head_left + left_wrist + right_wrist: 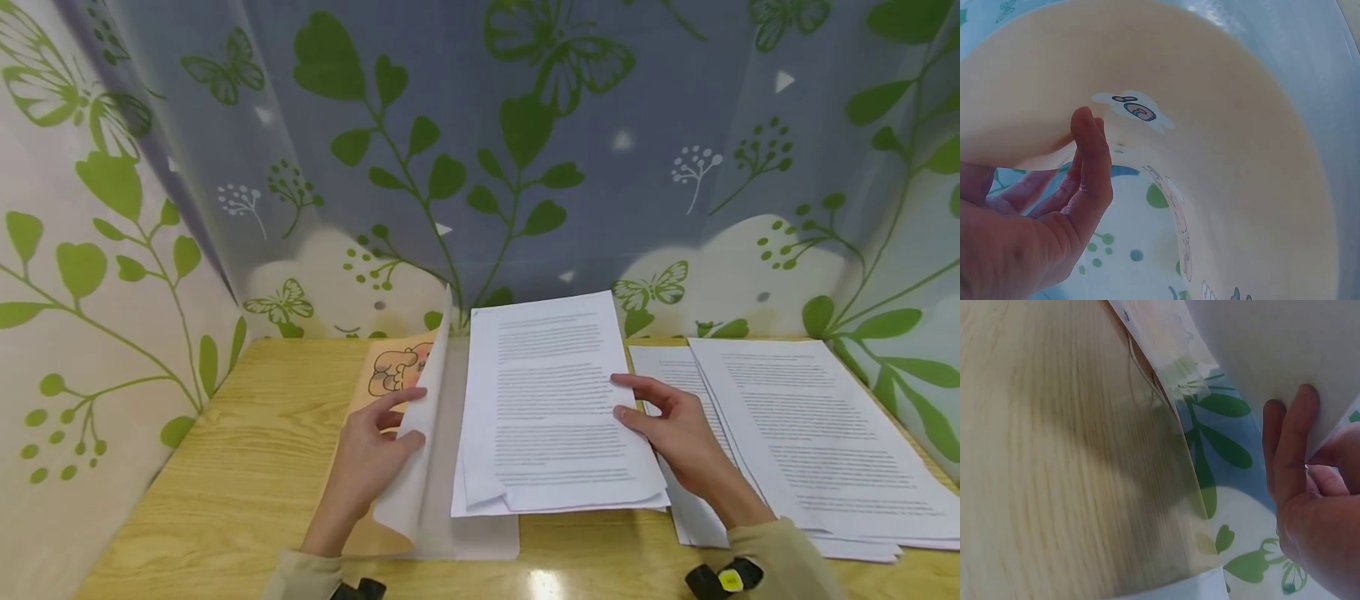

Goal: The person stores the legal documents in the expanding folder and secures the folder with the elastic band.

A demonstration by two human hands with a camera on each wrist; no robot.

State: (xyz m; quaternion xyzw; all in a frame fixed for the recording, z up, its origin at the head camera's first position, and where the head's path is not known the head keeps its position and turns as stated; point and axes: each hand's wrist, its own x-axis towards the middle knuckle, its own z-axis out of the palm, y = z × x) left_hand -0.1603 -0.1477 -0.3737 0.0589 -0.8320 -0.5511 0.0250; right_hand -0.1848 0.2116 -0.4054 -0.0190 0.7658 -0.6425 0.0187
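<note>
In the head view a cartoon-printed file folder (442, 475) lies on the table with its orange front cover bent up. My left hand (371, 450) pinches that raised cover at its free edge. From the left wrist view, the cover (1229, 81) curves over the hand, small cartoon figures showing on it. Just right of the cover, my right hand (686, 433) grips several printed sheets (555, 400) by their right edge, tilted up and partly over the folder's back. One lower left corner is folded. The right wrist view shows fingers (1294, 444) against the sheets' blank back.
Loose printed papers (825, 442) lie overlapping at the right of the wooden table (225, 467). A patterned curtain (480, 167) with leaves and butterflies hangs close behind the table and along both sides. Each wrist wears a black strap (723, 579).
</note>
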